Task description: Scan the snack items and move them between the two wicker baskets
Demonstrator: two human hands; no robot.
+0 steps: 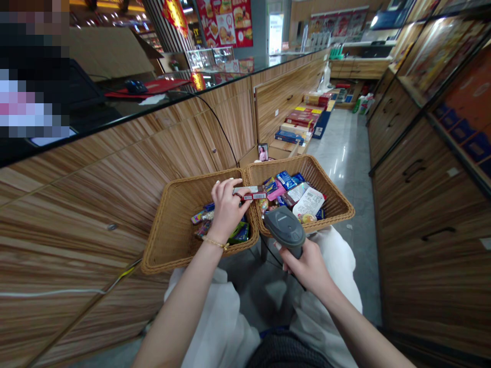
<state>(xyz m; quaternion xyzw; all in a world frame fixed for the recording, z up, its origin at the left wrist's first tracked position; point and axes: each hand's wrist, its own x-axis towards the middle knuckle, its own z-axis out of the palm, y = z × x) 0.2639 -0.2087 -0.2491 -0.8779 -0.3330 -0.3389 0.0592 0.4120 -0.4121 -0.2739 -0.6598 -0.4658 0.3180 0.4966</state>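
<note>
We pinch a slim red-and-white carton in our left hand, above adjoining brown wicker baskets | our right hand wraps a dark-grey plastic barcode scanner

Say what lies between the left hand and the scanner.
In the head view, the neighbouring rims of the left basket and right basket, then small packets in the latter, lie between the left hand and the scanner.

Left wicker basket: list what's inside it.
Small colourful packets and a green-and-blue package lie in the left wicker basket. The left hand hides part of the pile; whatever lies beneath cannot be seen.
</note>
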